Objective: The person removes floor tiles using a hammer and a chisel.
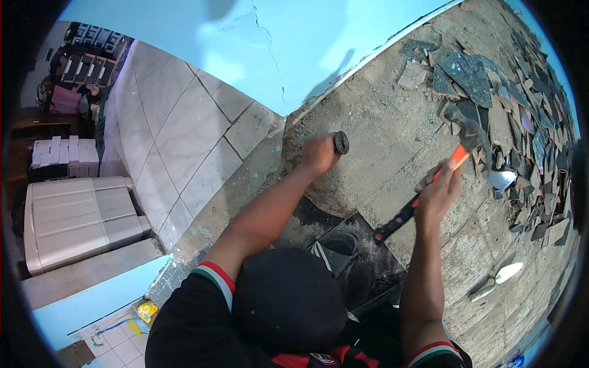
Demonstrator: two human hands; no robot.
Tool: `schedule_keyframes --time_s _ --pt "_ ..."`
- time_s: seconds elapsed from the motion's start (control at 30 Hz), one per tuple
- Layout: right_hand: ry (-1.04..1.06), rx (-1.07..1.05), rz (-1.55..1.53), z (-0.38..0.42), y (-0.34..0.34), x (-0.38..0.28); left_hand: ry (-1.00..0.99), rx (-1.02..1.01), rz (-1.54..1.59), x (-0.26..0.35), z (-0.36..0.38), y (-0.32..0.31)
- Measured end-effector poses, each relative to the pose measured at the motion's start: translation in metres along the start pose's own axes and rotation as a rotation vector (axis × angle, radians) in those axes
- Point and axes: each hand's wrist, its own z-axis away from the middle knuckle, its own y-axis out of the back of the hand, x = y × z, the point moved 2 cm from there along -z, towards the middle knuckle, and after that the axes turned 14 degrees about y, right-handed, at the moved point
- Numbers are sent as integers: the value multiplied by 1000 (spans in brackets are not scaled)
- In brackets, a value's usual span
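Observation:
My left hand (320, 154) is closed around a chisel (341, 143), whose dark round top points up; its blade is hidden. It is held over bare, rough floor near the corner of the blue wall. In my right hand (438, 191) is a hammer (461, 154) with an orange and black handle, its head raised to the right of the chisel and apart from it. Below the hands, dark floor tiles (374, 276) lie around my shoe (336, 248).
Broken tile pieces (527, 122) are heaped along the right side. A trowel (500, 281) lies on the floor at lower right. The blue wall (245, 49) juts in at the top. White marble-look tiles (190, 122) and a pale plastic case (83, 221) are at left.

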Motion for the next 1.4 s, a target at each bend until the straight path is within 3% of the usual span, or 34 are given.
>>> schedule_keyframes --time_s 0.07,0.1,0.13,0.17,0.27,0.37,0.43,0.5,0.6,0.63,0.73,0.77,0.87,1.0,1.07,1.2,1.4 --pt "39 -81 6 31 -8 31 -20 21 44 -3 -2 -5" --pt "63 -137 372 45 -8 86 -31 30 66 -2 -2 -7" --pt "242 -359 637 64 -15 107 -30 25 69 0 0 -7" --pt "122 -646 610 73 -36 83 -32 26 70 2 1 -5" --pt "-147 -583 409 75 -32 85 -29 -16 30 -4 0 -9" --pt "-104 -458 374 48 -11 86 20 -71 -46 -10 -3 -11" --pt "-154 -291 220 17 -3 40 16 -65 -23 -9 -1 -11" --pt "-83 -38 -48 -7 1 9 -38 -13 72 -5 -1 -9" --pt "45 146 -85 -2 -3 7 -10 11 54 -8 -1 -9" --pt "79 119 -86 15 -3 42 4 -11 45 -7 -2 -8" --pt "40 -662 562 69 -45 72 22 -72 -12 -4 -3 -11" --pt "-72 -649 425 71 -43 73 18 -75 -49 -4 -1 -13" --pt "-164 -623 447 68 -36 80 42 -104 -119 0 3 -8" --pt "-104 -528 368 55 -9 108 116 -117 -119 -2 15 -11" --pt "-97 -505 409 40 1 107 102 -49 -74 -1 34 -31" --pt "-280 -418 304 25 6 73 -42 -29 95 17 54 -26" --pt "-305 -433 265 13 8 62 149 -48 37 9 29 -15"
